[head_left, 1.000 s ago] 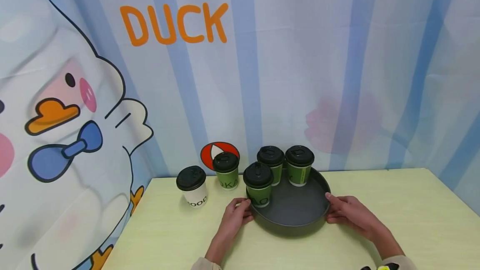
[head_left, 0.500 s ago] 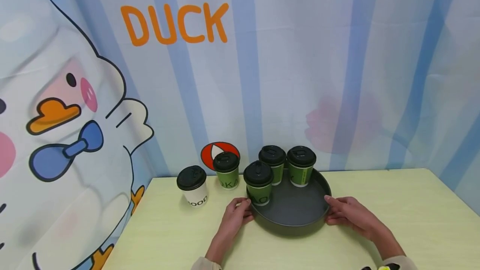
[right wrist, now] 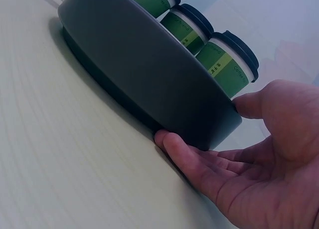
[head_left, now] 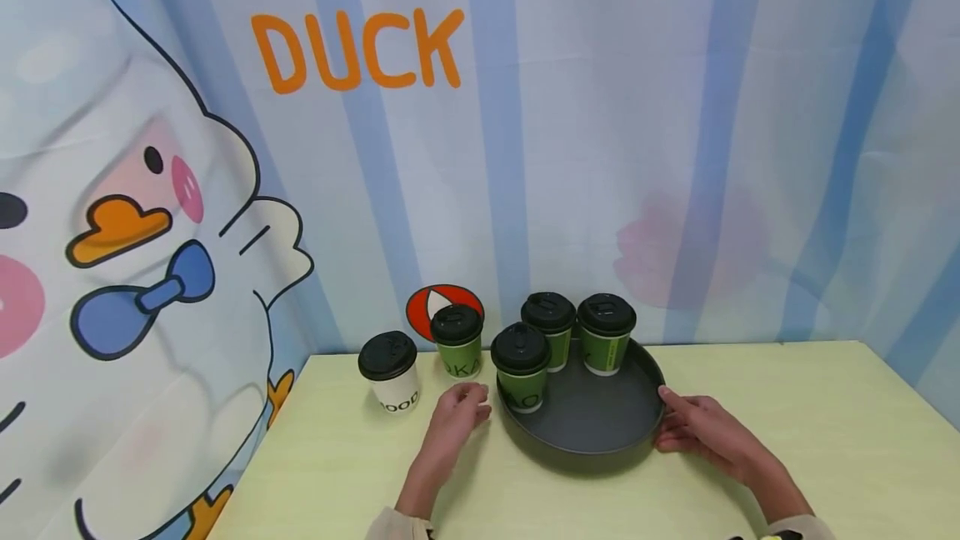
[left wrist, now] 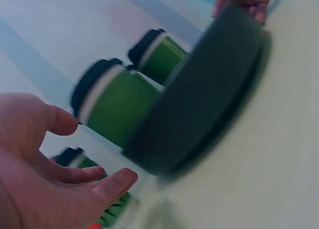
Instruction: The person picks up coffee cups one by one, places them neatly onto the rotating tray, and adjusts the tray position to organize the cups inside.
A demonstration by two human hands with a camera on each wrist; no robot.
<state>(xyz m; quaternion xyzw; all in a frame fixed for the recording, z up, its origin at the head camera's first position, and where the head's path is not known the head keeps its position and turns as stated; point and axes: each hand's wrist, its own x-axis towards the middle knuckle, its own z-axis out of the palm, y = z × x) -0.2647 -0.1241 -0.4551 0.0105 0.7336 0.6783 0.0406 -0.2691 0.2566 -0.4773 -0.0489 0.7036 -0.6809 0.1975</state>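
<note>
A round dark grey cake pan (head_left: 597, 432) carries three green paper cups with black lids: a front-left cup (head_left: 521, 373), a back cup (head_left: 553, 332) and a back-right cup (head_left: 605, 340). My right hand (head_left: 708, 432) grips the pan's right side; in the right wrist view its thumb (right wrist: 249, 105) is at the rim and its fingers reach under the base. To the left of the pan is my left hand (head_left: 453, 423), apart from it, with fingers loosely bent and nothing between them. In the left wrist view a gap shows between its fingertips (left wrist: 127, 177) and the pan.
Left of the pan, on the pale yellow table (head_left: 315, 457), stand a white paper cup (head_left: 396, 390) with a black lid and another green lidded cup (head_left: 459, 357) behind it. A curtain (head_left: 570, 148) with a duck print hangs along the table's back edge.
My left hand has let go of the pan's left side and moved a little left and away. The right hand still holds the pan, and the cups keep their places on it.
</note>
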